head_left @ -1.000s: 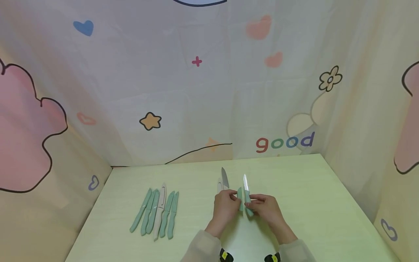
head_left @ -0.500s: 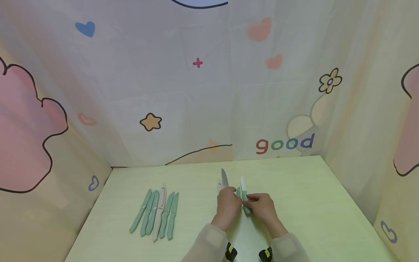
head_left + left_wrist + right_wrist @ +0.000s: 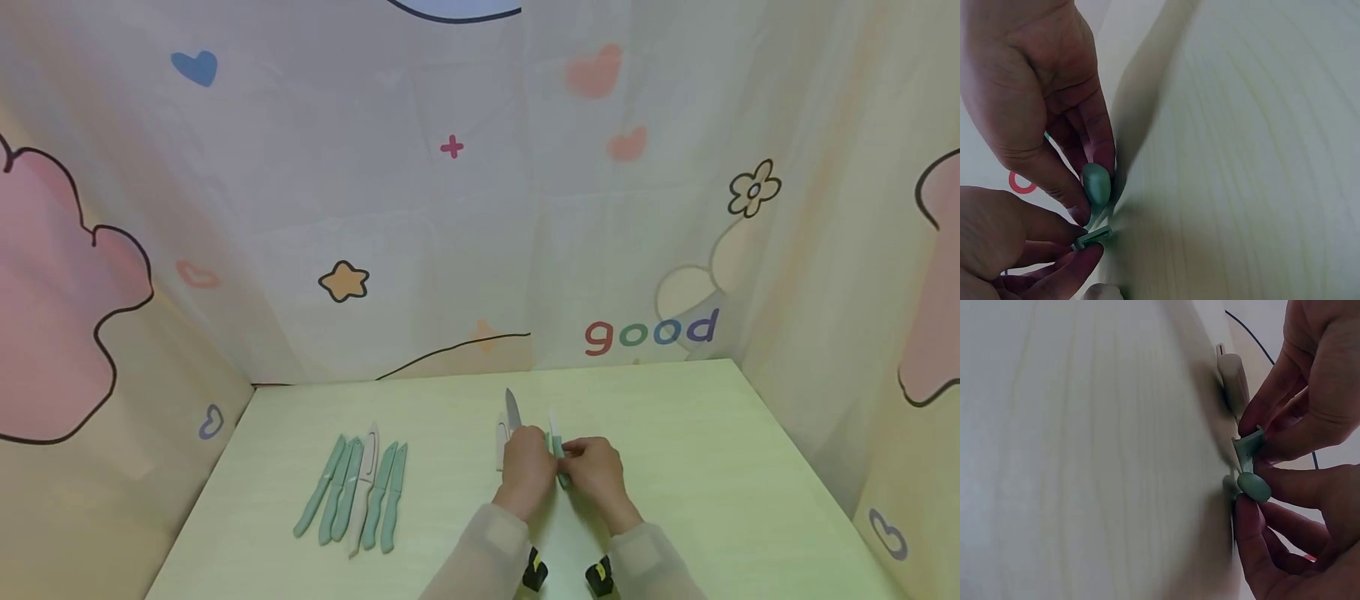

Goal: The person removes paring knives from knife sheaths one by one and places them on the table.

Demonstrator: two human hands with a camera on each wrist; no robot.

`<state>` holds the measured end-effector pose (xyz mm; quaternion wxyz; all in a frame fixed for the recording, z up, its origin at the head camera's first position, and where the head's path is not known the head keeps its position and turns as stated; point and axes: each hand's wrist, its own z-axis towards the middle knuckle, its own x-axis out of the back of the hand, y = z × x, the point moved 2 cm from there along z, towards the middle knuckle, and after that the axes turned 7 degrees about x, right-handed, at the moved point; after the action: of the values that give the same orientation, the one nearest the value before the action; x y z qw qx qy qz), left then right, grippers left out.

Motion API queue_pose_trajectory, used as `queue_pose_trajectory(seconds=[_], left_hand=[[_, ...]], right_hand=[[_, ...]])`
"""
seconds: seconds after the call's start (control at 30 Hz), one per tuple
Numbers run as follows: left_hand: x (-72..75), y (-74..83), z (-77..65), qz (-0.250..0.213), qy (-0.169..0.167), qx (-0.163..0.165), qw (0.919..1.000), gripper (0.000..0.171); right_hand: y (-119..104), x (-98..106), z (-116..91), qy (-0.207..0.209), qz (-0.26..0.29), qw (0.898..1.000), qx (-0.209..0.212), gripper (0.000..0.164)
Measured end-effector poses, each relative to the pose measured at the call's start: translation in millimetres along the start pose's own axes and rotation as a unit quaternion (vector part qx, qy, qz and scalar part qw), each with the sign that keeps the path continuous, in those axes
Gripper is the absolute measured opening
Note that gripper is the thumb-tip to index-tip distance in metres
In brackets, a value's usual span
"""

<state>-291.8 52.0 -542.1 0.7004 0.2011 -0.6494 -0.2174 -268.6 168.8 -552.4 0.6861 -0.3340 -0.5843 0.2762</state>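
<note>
My left hand [image 3: 527,467] pinches the green sheath [image 3: 1094,236], my right hand [image 3: 597,468] the green-handled paring knife [image 3: 557,446], short of the table's [image 3: 675,433] far edge. I'm likely sheathing it; that calls for aligning the blade [image 3: 553,423].

You are wearing long sleeves in a pale greyish beige: your left sleeve [image 3: 480,552] and right sleeve [image 3: 654,562] match, plain and fairly loose, with straight-edged cuffs ending at your wrists. On the inner side of your arms, just beside the cuffs, show a chunky left black piece [image 3: 535,574] and right black piece [image 3: 598,577], each marked with bright yellow; finer markings are too small to read.
</note>
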Motion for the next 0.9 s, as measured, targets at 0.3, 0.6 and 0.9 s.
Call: queue_pose_trajectory(seconds=[0.3,0.6,0.9], left_hand=[[-2.3,0.1,1.2,0.064,0.030,-0.033,0.9970,0.013],[-10.4,4.3,5.3,0.158,0.045,-0.050,0.9851,0.013],[-13.3,7.9,5.9,0.173,0.018,-0.052,0.9833,0.010]], right_hand=[[-2,-6,4,0.009,-0.040,0.999,0.027,0.022],[-3,-9,6,-0.010,-0.063,0.995,0.076,0.019],[-2,-9,7,-0.013,-0.069,0.992,0.100,0.022]])
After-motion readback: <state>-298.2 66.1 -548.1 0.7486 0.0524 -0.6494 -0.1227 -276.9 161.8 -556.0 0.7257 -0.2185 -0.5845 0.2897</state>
